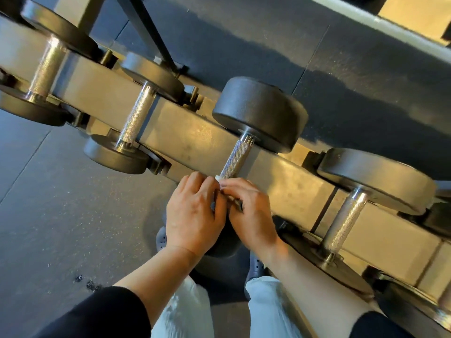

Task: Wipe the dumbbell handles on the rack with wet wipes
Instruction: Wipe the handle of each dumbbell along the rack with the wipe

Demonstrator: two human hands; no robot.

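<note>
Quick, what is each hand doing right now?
Left hand: fingers curled, pinching the white wipe at the dumbbell handle.
Right hand: also pinching the wipe.

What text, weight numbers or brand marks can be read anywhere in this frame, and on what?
None can be read. The dumbbell heads show plain dark faces, the rack rail is bare, and the bit of white wipe between the left hand and right hand shows no print.

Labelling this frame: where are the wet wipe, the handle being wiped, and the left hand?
wet wipe [218, 178], head view, its white edge.
knurled handle [238, 157], head view, mid-shaft.
left hand [192, 215], head view, its back.
</note>
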